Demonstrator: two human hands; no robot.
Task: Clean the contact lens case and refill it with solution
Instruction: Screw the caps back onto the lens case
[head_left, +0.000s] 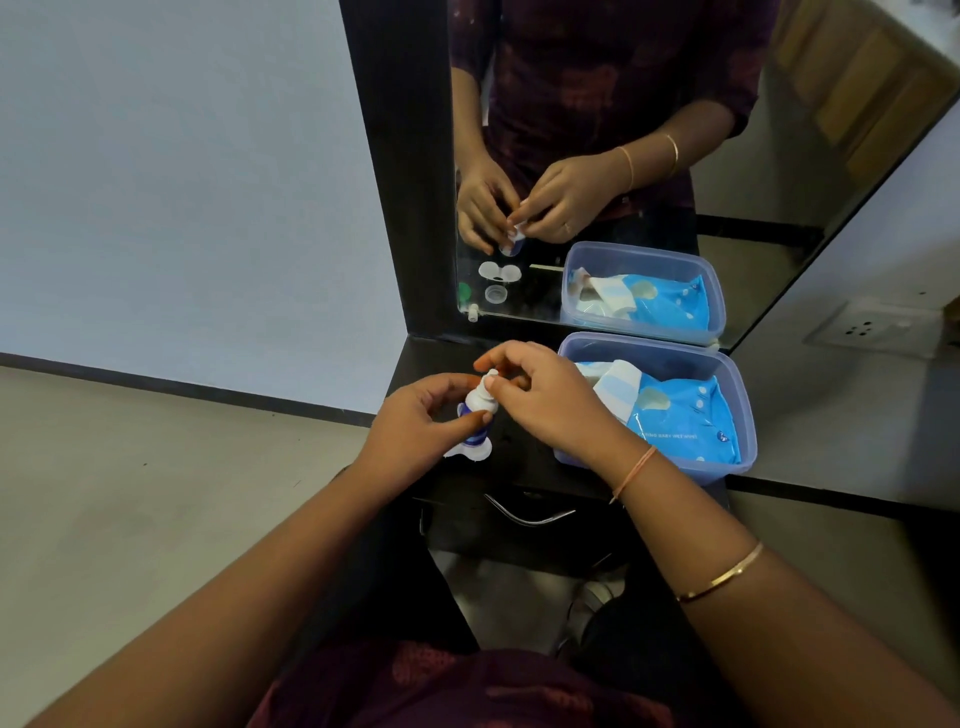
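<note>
A small white solution bottle (478, 401) with a blue label stands upright over the dark dresser top (519, 457). My left hand (415, 426) grips the bottle's body between thumb and fingers. My right hand (545, 400) pinches the white cap (490, 375) at the bottle's top. The white contact lens case (474, 452) lies on the dresser just below the bottle, partly hidden by it and my left hand. The mirror (597, 156) reflects the open case and one loose round lid beside it.
A translucent plastic tub (748, 415) holding a blue pack of wet wipes (685, 415) sits against the mirror, right of my hands. A metal drawer handle (524, 514) is below the dresser edge. A wall socket (878, 327) is at far right.
</note>
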